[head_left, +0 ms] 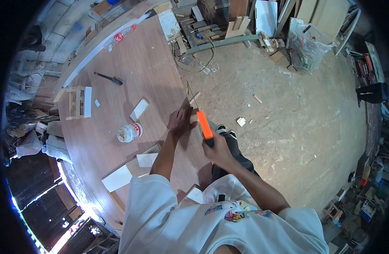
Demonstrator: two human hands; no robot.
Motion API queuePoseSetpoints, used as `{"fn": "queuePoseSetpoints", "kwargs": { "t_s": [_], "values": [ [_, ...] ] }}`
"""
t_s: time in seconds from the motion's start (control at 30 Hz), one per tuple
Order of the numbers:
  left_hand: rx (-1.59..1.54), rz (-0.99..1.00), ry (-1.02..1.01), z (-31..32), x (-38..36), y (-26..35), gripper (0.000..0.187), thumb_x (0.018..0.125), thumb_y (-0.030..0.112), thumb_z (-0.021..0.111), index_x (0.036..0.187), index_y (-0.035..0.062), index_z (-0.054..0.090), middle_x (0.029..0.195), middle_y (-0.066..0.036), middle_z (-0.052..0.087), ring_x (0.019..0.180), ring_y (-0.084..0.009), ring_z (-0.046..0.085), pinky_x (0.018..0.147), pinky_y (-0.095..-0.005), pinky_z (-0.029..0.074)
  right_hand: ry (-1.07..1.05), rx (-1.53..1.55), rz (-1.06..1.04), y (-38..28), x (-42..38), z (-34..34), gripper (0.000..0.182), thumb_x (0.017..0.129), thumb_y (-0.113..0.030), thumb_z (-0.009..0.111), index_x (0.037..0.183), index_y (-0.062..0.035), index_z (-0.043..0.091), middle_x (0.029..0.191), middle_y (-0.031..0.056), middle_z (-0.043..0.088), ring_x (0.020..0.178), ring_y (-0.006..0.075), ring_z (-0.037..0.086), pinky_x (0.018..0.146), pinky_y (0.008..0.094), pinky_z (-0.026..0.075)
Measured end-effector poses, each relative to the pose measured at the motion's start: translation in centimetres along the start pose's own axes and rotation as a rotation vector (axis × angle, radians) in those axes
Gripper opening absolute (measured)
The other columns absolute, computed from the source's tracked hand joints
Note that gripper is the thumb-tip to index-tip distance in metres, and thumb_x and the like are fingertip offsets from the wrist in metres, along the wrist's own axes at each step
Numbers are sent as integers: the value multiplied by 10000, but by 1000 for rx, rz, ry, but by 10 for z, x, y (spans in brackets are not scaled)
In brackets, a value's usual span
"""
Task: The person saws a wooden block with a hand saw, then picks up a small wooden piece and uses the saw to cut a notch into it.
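Observation:
My right hand is closed round the black end of a handsaw with an orange handle. Its thin blade points away from me, past the table's edge. My left hand presses down at that edge on a piece of wood, mostly hidden under the fingers. Left of this hand lie a white block and a clear jar with a red-and-white label. Nearer my body are another white block and a longer white board.
On the wooden table are a dark tool, a small wooden frame and a plastic bottle. Wood scraps dot the floor at right. A clear bag of rubbish and boards stand at the back.

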State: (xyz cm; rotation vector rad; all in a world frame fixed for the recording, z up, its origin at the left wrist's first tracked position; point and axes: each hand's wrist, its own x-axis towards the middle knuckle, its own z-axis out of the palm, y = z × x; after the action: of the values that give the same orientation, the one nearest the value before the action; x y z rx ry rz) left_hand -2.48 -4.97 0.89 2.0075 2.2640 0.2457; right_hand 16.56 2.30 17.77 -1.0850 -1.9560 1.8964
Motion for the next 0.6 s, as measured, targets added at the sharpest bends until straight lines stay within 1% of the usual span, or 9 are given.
{"fn": "queuePoseSetpoints", "kwargs": {
  "t_s": [0.1, 0.13, 0.2, 0.27, 0.3, 0.37, 0.43, 0.5, 0.6],
  "values": [
    [92, 52, 98, 12, 0, -8, 748, 764, 525, 611, 1277, 2, 457, 1210, -158, 487, 1125, -296, 475, 940, -408, 383, 42, 59, -29, -5, 27, 13, 187, 756, 22, 527, 943, 13, 518, 699, 100, 486, 654, 131, 494, 607, 287, 426],
    [114, 68, 94, 12, -3, -7, 757, 755, 523, 620, 1279, 2, 453, 1222, -162, 479, 1134, -299, 472, 950, -409, 377, 37, 62, -24, -9, 16, 14, 187, 756, 22, 527, 943, 13, 518, 699, 100, 486, 654, 131, 494, 607, 287, 426],
    [129, 89, 94, 9, 1, -4, 766, 746, 521, 628, 1281, 2, 450, 1234, -166, 472, 1142, -302, 470, 960, -410, 371, 52, 4, -132, -23, -24, 10, 200, 757, 17, 528, 957, 17, 519, 675, 110, 480, 634, 134, 480, 600, 302, 427],
    [-70, -93, -236, -10, 7, 3, 770, 729, 488, 650, 1284, -4, 441, 1269, -171, 451, 1183, -306, 441, 997, -411, 350, 48, 55, -51, -36, -52, 5, 194, 758, 16, 527, 952, 19, 519, 669, 110, 482, 627, 137, 477, 597, 305, 428],
    [-71, -93, -238, -6, 5, 3, 770, 729, 488, 650, 1284, -4, 441, 1269, -171, 451, 1183, -306, 441, 997, -411, 350, 45, 107, 26, -39, -59, 3, 189, 758, 14, 527, 947, 21, 518, 663, 109, 485, 621, 139, 474, 594, 308, 429],
    [53, -48, -79, 4, 0, 3, 769, 729, 477, 653, 1283, -12, 437, 1286, -171, 444, 1191, -307, 432, 1002, -405, 345, 38, 59, -13, -13, -29, 9, 175, 759, 15, 525, 934, 23, 516, 667, 107, 488, 625, 136, 477, 595, 306, 430],
    [59, -37, -88, 2, -2, 3, 770, 734, 477, 647, 1286, -15, 434, 1288, -173, 442, 1188, -309, 433, 991, -402, 351, 23, 9, -59, 0, 6, 12, 161, 760, 16, 523, 921, 25, 513, 671, 104, 491, 629, 134, 481, 596, 304, 430],
    [68, -25, -92, 1, 2, 0, 770, 739, 478, 642, 1289, -18, 431, 1291, -175, 440, 1186, -311, 434, 980, -400, 357, 28, -40, -23, -3, 32, 13, 141, 755, 19, 514, 895, 26, 503, 673, 103, 488, 633, 126, 481, 593, 298, 426],
    [145, 56, -11, 0, 4, 1, 770, 750, 463, 636, 1306, -22, 415, 1288, -180, 439, 1194, -312, 428, 990, -402, 349, 26, 32, -28, -14, -14, 8, 135, 750, 16, 517, 884, 23, 504, 664, 105, 487, 620, 130, 479, 586, 293, 422]
  ]
}}
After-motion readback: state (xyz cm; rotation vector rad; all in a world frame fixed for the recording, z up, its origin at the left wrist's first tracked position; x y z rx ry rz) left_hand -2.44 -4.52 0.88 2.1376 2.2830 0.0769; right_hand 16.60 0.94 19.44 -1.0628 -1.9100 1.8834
